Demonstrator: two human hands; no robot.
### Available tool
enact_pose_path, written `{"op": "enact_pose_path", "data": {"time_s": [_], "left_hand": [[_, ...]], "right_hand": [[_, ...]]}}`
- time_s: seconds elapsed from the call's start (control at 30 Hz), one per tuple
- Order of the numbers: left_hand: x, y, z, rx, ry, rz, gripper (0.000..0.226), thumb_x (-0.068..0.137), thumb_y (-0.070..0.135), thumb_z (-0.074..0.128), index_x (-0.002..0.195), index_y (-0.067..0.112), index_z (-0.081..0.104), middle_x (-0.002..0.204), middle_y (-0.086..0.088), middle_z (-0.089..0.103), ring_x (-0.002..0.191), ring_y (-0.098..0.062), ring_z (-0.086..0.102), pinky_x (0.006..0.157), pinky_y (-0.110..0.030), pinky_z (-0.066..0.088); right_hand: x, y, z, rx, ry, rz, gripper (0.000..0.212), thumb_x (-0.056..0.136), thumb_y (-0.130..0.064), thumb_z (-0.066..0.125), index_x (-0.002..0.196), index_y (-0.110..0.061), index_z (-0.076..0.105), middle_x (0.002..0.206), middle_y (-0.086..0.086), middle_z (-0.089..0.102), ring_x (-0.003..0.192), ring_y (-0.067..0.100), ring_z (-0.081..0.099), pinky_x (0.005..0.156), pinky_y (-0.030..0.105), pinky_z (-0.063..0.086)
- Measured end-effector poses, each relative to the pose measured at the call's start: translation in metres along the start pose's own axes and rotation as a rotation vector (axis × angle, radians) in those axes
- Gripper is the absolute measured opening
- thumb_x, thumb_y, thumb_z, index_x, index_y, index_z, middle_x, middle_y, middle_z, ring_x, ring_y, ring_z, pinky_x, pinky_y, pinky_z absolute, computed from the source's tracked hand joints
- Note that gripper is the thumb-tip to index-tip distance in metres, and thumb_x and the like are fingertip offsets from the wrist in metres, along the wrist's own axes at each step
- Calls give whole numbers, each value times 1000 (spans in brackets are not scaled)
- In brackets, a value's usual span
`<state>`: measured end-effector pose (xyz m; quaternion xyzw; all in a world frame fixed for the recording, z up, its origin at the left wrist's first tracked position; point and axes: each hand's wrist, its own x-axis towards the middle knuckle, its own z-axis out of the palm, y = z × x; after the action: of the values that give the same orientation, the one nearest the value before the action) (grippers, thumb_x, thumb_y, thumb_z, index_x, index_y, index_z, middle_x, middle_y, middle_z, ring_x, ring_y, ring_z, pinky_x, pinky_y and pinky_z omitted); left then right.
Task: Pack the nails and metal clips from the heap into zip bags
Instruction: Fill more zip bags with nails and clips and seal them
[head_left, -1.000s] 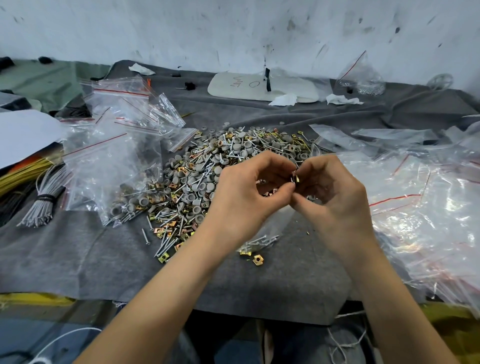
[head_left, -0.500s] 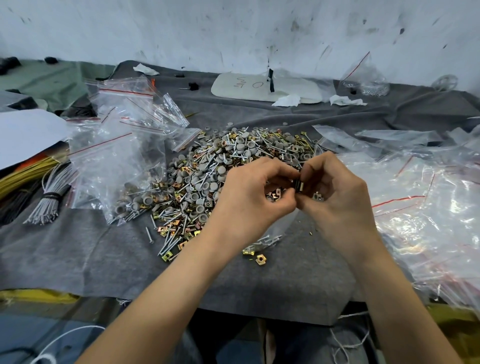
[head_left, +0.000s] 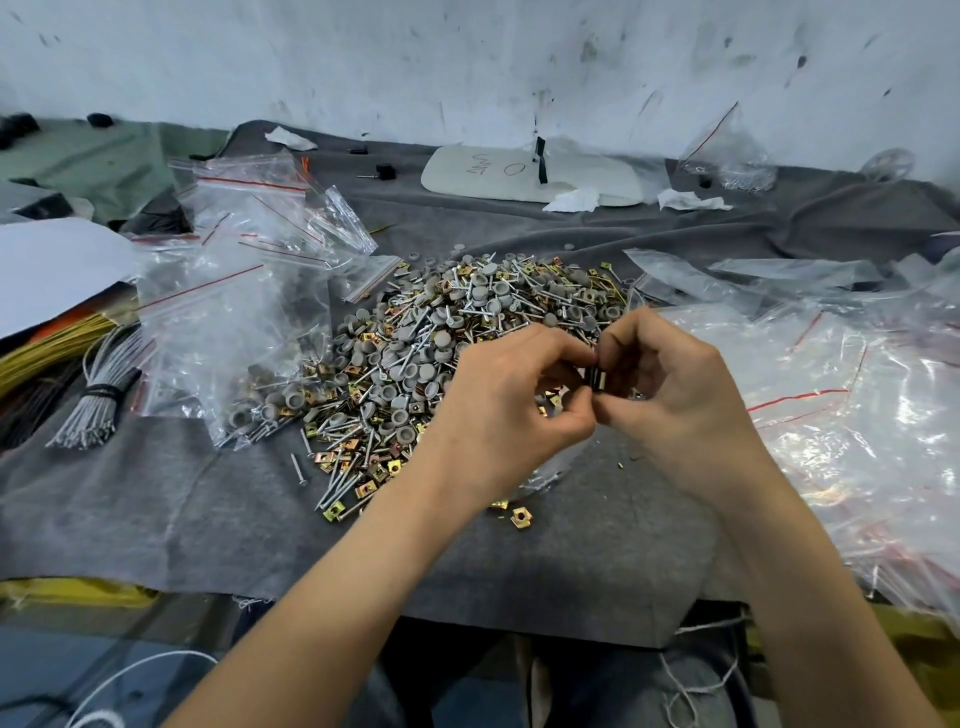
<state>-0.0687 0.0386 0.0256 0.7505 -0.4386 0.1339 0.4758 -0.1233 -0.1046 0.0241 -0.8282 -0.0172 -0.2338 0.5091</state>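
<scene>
Even soft light; wide-angle bowed edges.

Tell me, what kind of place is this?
Probably a small workshop packing bench. A heap of nails and clips lies on a grey cloth, clear zip bags pile up on both sides, and bundled wires sit at the left.

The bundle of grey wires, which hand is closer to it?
Left. The left hand is right of the bundle of grey wires, across the heap; the right hand is farther right again, both pinching one small dark piece between them.
</scene>
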Motion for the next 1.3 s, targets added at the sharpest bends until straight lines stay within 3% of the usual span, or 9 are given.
{"op": "enact_pose_path", "data": {"time_s": [0.1,0.23,0.37,0.53,0.73,0.9,1.07,1.2,1.3], "left_hand": [[-1,-1,3,-2,31,-13,22,75,1,68,96,-1,71,88,-8,72,76,-17,70,72,-33,58],[0,-1,5,-60,70,-54,20,74,-1,68,94,0,72,86,-6,72,74,-12,69,72,-27,58],[1,-2,4,-88,64,-89,18,75,-3,69,93,1,72,85,-8,72,73,-13,69,71,-25,58],[-1,-1,2,-114,58,-93,20,77,-6,70,96,0,73,90,-9,73,78,-11,68,74,-17,57],[-2,-1,1,-133,52,-133,20,78,-4,71,96,3,74,95,-5,73,80,-10,69,78,-23,58],[-4,0,2,-157,79,-134,21,76,-2,70,96,3,73,90,-7,73,77,-10,69,75,-22,58],[-7,1,0,-157,58,-128,22,77,0,69,99,3,72,89,-3,72,81,-7,69,76,-16,56],[-7,1,-5,-213,-25,-147,27,78,8,74,105,6,70,92,0,72,83,-4,70,80,-20,57],[-4,1,-8,-309,-86,-215,25,76,14,79,99,17,68,86,7,72,79,-3,70,76,-20,57]], "right_hand": [[0,-2,-2,24,-20,16,25,60,-14,69,77,-22,53,71,-5,53,65,21,50,60,40,43],[2,1,-2,177,-36,52,27,63,-5,73,77,-17,53,69,-7,52,63,14,46,55,26,39],[2,4,-2,233,-63,61,35,69,12,74,78,-15,54,71,-5,52,67,14,47,58,23,40],[3,2,-3,227,-73,53,34,70,12,75,79,-15,56,68,-9,55,65,9,49,57,21,42],[1,1,-6,229,-107,50,34,69,9,77,79,-15,56,66,-12,58,63,5,51,57,16,44],[2,-3,-6,227,-113,43,26,63,-7,75,79,-18,58,67,-11,58,63,4,52,57,17,45],[1,-3,-7,231,-145,29,25,63,-6,74,78,-18,57,66,-12,57,62,3,51,56,15,44],[2,-1,-9,235,-141,28,26,63,-4,74,79,-17,58,69,-11,58,67,7,54,60,20,48],[3,-2,-11,226,-166,7,33,65,2,80,79,-16,58,69,-11,59,65,3,54,59,15,46]]}}
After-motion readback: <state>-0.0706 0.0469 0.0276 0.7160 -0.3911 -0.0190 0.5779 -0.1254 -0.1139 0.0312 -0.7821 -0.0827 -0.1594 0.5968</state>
